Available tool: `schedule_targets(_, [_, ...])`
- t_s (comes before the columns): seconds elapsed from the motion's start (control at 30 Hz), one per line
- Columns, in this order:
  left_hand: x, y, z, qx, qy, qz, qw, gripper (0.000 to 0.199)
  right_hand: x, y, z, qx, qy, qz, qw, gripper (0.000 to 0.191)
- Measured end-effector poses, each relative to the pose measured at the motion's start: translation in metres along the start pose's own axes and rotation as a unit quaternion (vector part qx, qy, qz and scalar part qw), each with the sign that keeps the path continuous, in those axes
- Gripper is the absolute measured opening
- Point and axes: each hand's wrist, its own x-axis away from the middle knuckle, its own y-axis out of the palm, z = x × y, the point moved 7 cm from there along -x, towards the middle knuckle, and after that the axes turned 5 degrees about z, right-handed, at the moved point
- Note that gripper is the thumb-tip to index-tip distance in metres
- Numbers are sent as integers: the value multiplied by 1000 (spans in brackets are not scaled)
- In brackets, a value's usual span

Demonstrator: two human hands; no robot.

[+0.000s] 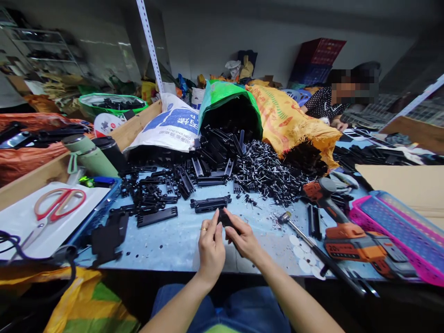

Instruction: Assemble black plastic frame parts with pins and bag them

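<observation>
Both my hands meet over the front middle of the blue tabletop, around a small black plastic part point(226, 217). My left hand point(211, 245) grips it from the left, a ring on one finger. From the right, my right hand point(244, 238) pinches the same part; the fingers hide much of it. Just beyond my fingertips lies a long black plastic piece point(210, 204). A similar flat black bar point(157, 216) rests to its left. Farther back spreads a heap of small black parts with metal pins point(267, 169), beside a pile of black plastic pieces point(152, 185).
A green sack point(231, 99), a white sack point(169, 120) and a yellow sack point(291, 118) stand behind. On the right lie a hammer point(308, 243), a cordless drill point(350, 236) and a pink basket point(391, 231). Scissors point(57, 208) lie left. A co-worker point(326, 101) sits back right.
</observation>
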Motion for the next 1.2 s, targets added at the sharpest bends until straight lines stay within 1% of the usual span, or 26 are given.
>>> schedule_targets(0.03, [0, 0, 2, 7, 5, 11, 1000, 38, 3, 5, -1, -12, -4, 15, 1000, 46])
schedule_targets(0.07, [-1, 1, 4, 12, 15, 7, 1000, 38, 6, 8, -2, -17, -8, 27, 999, 47])
schedule_targets(0.17, [-6, 2, 7, 11, 50, -36, 998, 37, 11, 13, 1, -14, -8, 53, 998, 48])
schedule_targets(0.23, [-10, 0, 5, 6, 56, -54, 997, 36, 12, 11, 5, -15, 0, 63, 998, 48])
schedule_targets(0.33, [-15, 0, -1, 3, 53, -76, 996, 35, 14, 12, 11, -12, 10, 62, 998, 48])
schedule_targets(0.43, [-15, 6, -10, -6, 50, -99, 994, 35, 18, 15, 17, 14, 14, 79, 997, 49])
schedule_targets(0.5, [-11, 10, -21, -23, 35, -94, 995, 35, 18, 16, 22, 48, 18, 88, 995, 48])
schedule_targets(0.53, [-9, 12, -27, -37, 19, -84, 996, 36, 16, 17, 25, 73, 19, 75, 994, 48])
schedule_targets(0.57, [-6, 12, -34, -56, 0, -76, 996, 37, 12, 17, 28, 106, 20, 48, 993, 47])
schedule_targets(0.63, [-1, 14, -44, -120, -15, -74, 990, 41, 1, 5, 37, 190, 28, -16, 981, 45])
schedule_targets(0.67, [0, 16, -44, -161, 5, -89, 983, 45, -6, -9, 42, 240, 36, -29, 970, 44])
schedule_targets(0.7, [1, 20, -42, -202, 46, -119, 971, 50, -13, -31, 47, 294, 45, -16, 955, 43])
schedule_targets(0.73, [1, 26, -37, -237, 102, -161, 953, 55, -18, -57, 51, 349, 58, 19, 935, 42])
schedule_targets(0.77, [3, 33, -31, -261, 163, -211, 928, 58, -21, -87, 54, 405, 71, 69, 909, 42])
schedule_targets(0.83, [8, 46, -24, -283, 265, -310, 868, 59, -17, -143, 56, 504, 105, 164, 841, 44])
schedule_targets(0.87, [9, 50, -24, -292, 293, -345, 842, 57, -11, -166, 56, 541, 124, 198, 808, 44])
schedule_targets(0.9, [9, 53, -25, -307, 308, -363, 824, 55, -2, -185, 56, 565, 142, 218, 783, 45])
schedule_targets(0.93, [7, 53, -27, -326, 311, -369, 813, 53, 6, -201, 55, 577, 150, 230, 769, 44])
schedule_targets(0.97, [4, 52, -29, -349, 307, -365, 807, 50, 14, -214, 51, 581, 143, 238, 765, 44])
schedule_targets(1.0, [0, 50, -33, -373, 298, -355, 804, 49, 21, -228, 43, 581, 120, 248, 766, 43])
schedule_targets(1.03, [-2, 48, -36, -395, 287, -343, 802, 47, 26, -243, 32, 580, 88, 263, 766, 42])
schedule_targets(1.07, [-5, 45, -38, -413, 277, -334, 801, 46, 31, -261, 19, 583, 57, 287, 758, 41])
schedule_targets(1.1, [-6, 43, -41, -428, 269, -329, 798, 45, 34, -284, 5, 590, 35, 318, 741, 40])
schedule_targets(1.13, [-7, 42, -43, -438, 263, -326, 795, 45, 36, -310, -8, 604, 32, 348, 716, 39])
schedule_targets(1.17, [-7, 41, -45, -445, 258, -327, 793, 44, 36, -339, -16, 623, 58, 368, 688, 37])
schedule_targets(1.2, [-6, 42, -47, -447, 252, -331, 792, 43, 32, -366, -20, 641, 99, 365, 667, 36])
